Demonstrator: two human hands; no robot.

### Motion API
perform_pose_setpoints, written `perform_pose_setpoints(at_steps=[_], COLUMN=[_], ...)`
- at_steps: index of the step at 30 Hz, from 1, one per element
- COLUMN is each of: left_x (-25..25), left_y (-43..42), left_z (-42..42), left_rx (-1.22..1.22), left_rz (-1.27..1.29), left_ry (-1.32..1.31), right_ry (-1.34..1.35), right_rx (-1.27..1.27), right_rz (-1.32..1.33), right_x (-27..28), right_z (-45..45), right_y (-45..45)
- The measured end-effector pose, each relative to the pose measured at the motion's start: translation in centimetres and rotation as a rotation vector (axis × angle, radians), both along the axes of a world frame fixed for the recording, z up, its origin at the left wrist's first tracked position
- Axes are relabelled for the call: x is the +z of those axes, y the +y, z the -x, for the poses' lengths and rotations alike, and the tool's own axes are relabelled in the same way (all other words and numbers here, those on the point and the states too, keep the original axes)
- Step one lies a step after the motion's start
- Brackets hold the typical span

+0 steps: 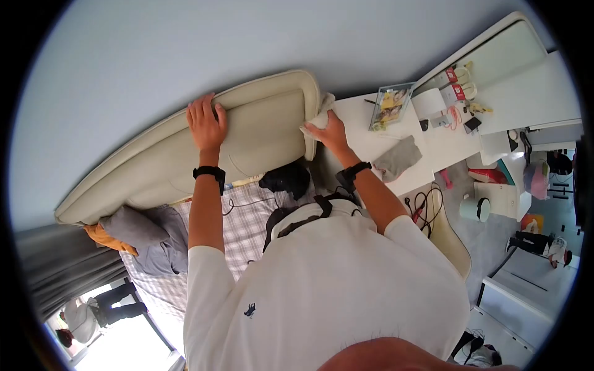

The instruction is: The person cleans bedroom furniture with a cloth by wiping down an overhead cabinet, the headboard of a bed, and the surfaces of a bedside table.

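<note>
One open left hand [207,125] on headboard [263,117] top edge; right hand [333,133] gripping pale cloth [319,119] at its right edge; grey cloth [399,157] near surface [357,127] front edge.

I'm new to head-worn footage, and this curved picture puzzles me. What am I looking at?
There is no machine here, just a person filmed by one camera worn on their head. It looks forward and down, so their white shirt fills the lower part. Their bare left hand rests on the cream headboard, near its top edge. Their bare right hand holds a pale cloth at the headboard's end. Beside that, a white desk bears a grey cloth, a picture frame and smaller things.
</note>
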State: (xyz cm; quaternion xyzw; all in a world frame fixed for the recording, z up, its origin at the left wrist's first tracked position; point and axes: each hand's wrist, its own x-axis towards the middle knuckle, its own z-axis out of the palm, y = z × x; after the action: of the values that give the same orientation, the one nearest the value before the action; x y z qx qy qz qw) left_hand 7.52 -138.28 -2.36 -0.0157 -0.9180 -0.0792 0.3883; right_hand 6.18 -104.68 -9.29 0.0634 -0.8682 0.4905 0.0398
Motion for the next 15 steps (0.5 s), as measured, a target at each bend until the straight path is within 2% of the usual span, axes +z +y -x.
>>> perform_pose_setpoints(at_steps=[2, 4, 7, 11, 14, 15], left_x=[-0.1, -0.3, -0.3, -0.5, -0.8, -1.0], left_y=[0.2, 0.1, 0.1, -0.1, 0.1, -0.1], left_z=[0.0, -0.2, -0.3, 0.0, 0.4, 0.4], left_rx=[0.006, 0.012, -0.019, 0.011, 0.022, 0.004], left_rz=[0.003, -0.013, -0.032, 0.010, 0.012, 0.004], left_ry=[-0.001, -0.002, 0.015, 0.017, 0.043, 0.035], right_ry=[-0.035, 0.189, 0.215, 0.113, -0.051, -0.146], right_rx=[0.023, -0.054, 0.040, 0.024, -0.022, -0.013], right_rz=[-0.098, 0.023, 0.099, 0.250, 0.305, 0.299], right_x=[0.6, 1.0, 8.1, 5.9, 2.8, 0.2], right_z=[0.7, 1.5, 1.6, 4.0, 3.3, 3.0], right_y=[0.6, 0.6, 0.0, -1.1, -0.4, 0.2])
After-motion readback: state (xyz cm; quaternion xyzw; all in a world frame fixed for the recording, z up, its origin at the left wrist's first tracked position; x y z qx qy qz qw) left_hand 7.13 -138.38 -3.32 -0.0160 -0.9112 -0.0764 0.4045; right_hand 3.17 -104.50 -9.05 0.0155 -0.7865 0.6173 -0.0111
